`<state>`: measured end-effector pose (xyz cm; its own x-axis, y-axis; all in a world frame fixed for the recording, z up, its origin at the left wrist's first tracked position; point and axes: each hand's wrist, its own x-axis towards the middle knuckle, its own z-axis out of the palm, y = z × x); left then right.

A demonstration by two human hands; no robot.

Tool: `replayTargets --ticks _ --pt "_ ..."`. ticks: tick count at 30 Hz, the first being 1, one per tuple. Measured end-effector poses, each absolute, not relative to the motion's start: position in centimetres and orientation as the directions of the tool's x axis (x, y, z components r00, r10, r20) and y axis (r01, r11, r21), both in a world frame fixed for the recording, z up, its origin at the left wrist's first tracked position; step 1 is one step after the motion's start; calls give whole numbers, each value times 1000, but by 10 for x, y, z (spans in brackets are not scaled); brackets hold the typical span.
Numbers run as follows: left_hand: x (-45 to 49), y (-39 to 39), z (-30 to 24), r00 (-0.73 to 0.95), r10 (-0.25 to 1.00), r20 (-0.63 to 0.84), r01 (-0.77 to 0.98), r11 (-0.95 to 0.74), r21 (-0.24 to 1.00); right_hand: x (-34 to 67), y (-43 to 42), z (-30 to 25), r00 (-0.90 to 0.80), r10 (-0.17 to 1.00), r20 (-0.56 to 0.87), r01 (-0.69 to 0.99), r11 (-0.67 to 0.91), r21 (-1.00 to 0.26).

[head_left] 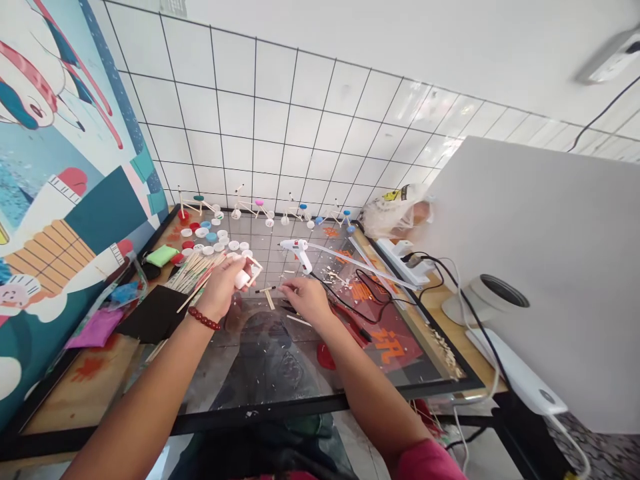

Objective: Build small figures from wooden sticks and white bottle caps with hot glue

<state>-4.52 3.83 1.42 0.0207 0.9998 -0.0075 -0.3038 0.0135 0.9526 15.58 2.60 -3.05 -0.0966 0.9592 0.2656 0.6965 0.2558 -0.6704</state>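
My left hand, with a red bead bracelet at the wrist, is closed around a small model of white bottle caps and short wooden sticks. My right hand hovers low over the glass tabletop, fingers pinched together; whatever is between the fingertips is too small to make out. Between the hands lies a T-shaped piece of wooden sticks with a dark crossbar. A white hot glue gun lies just beyond my right hand, a clear glue stick running out of its back. Red-handled pliers lie partly behind my right forearm.
Several finished-looking stick-and-cap models line the back edge. Loose bottle caps and a bundle of wooden sticks lie at the left. A black cable loops across the right side. A power strip sits beyond the frame.
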Motion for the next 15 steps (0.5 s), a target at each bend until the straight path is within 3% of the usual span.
replayTargets --ticks 4,8,15 --pt "-33 28 8 183 982 46 -66 -35 997 164 20 -20 -35 908 418 495 379 -782" --pt "-28 21 10 239 966 97 125 -130 984 160 17 -16 -56 894 444 375 431 -821" --pt "-26 19 5 194 970 146 140 -175 975 154 16 -17 -161 885 436 370 464 -805"
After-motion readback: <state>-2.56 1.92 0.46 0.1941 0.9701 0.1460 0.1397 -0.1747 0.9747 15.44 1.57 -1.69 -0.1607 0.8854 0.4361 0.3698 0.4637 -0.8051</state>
